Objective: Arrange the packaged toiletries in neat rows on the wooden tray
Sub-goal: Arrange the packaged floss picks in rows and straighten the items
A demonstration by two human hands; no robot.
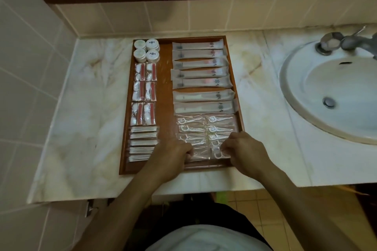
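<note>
On the marble worktop, head view: wooden tray, long axis running away from the person. Long sachets lay crosswise, bearing a small emblem, no legible writing. Floss-pick packets lay crosswise at the near right. Left hand and right hand each pinched a packet there.

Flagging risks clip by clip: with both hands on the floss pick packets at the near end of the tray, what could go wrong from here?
1. The left hand and right hand pinch the nearest floss pick packets; the clear, overlapping wrappers could slide and skew both columns.
2. The left wrist lies close to the cotton swab packets; a sideways move might knock that stack askew.
3. The wooden tray sits near the counter's front edge, so a pull could shift it.
</note>
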